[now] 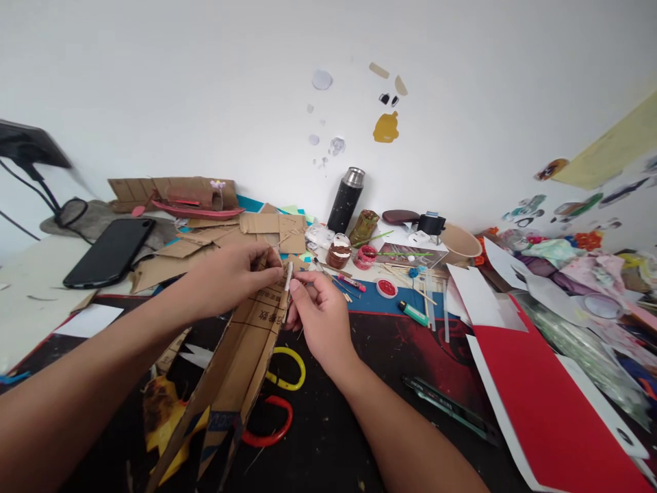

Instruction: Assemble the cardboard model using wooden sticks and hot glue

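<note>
A long folded cardboard piece (pixel 241 352) with printed characters slants from the bottom edge up to the middle of the view. My left hand (pixel 243 274) has its fingers closed on the top end of the cardboard. At the upper right edge of that piece, my right hand (pixel 315 308) pinches a small whitish strip (pixel 289 276) between thumb and forefinger, against the cardboard. Scissors with one yellow handle (pixel 290 370) and one red handle (pixel 272 424) lie on the dark mat, partly behind the cardboard.
A black phone (pixel 109 253) lies at the left. Behind the hands stand a model boat (pixel 198 205), a black thermos (pixel 346 200) and paint jars (pixel 339 252). A green cutter (pixel 449 407) and red card (pixel 549 404) lie at the right.
</note>
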`<state>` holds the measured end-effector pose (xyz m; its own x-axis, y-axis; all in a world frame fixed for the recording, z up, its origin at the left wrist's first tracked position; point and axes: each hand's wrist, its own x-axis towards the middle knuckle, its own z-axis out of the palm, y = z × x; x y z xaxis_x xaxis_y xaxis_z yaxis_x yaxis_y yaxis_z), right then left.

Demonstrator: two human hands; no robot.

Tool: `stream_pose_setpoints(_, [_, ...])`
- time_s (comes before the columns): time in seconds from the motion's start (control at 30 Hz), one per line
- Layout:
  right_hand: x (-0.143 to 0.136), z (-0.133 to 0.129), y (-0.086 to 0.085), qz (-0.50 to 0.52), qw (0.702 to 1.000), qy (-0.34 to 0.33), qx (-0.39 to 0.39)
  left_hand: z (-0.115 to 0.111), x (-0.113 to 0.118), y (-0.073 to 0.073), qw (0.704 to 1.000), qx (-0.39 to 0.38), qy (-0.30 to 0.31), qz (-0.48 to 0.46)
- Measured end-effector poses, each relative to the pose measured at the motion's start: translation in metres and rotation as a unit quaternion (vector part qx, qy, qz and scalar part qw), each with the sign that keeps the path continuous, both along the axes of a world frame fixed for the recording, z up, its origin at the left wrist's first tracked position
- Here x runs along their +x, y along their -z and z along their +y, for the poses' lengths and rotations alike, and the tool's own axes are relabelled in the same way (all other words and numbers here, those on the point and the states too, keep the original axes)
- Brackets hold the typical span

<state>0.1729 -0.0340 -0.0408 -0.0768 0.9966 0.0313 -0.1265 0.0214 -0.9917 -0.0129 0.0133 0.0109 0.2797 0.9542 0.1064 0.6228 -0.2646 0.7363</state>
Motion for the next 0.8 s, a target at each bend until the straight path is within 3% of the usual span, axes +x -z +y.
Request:
stream_pose_setpoints(0.23, [0.0,-0.001,-0.001,-0.01,1.0,-0.004,0.005,-0.001,0.003,0.004,1.0,0.01,0.002,0.013])
stream_pose_setpoints(0.5, [-0.002,-0.002,0.003,-0.023,0.999,0.002,0.021,-0.004,0.008,-0.002,0.998,-0.009,-0.001,0.067])
stream_pose_setpoints(0.8, [-0.002,-0.004,0.001,-0.016,1.0,0.005,0.015,-0.009,0.013,-0.006,0.998,0.001,-0.016,0.063])
